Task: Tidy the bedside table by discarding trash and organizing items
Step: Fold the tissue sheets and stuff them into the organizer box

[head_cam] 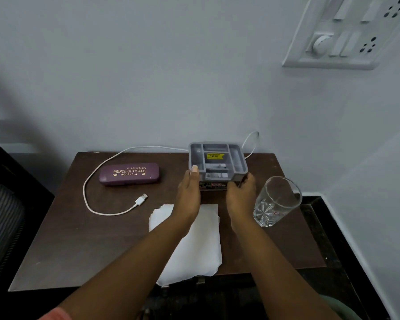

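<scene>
A grey plastic organizer tray [237, 158] with several compartments and a yellow price sticker stands at the back of the dark wooden bedside table [79, 239]. My left hand [189, 192] grips its left side, thumb on the rim. My right hand [241, 192] grips its right front corner. A purple glasses case [129, 174] lies to the left. A white USB cable [102, 204] curls around the case, its plug in front of it. White paper sheets [199, 245] lie under my forearms, overhanging the front edge. A clear drinking glass [276, 202] stands right of my right hand.
The table stands against a pale wall; a switchboard [342, 35] with sockets is mounted high on the right. A dark chair [2, 215] is at the left. Dark floor [333, 227] lies to the right of the table.
</scene>
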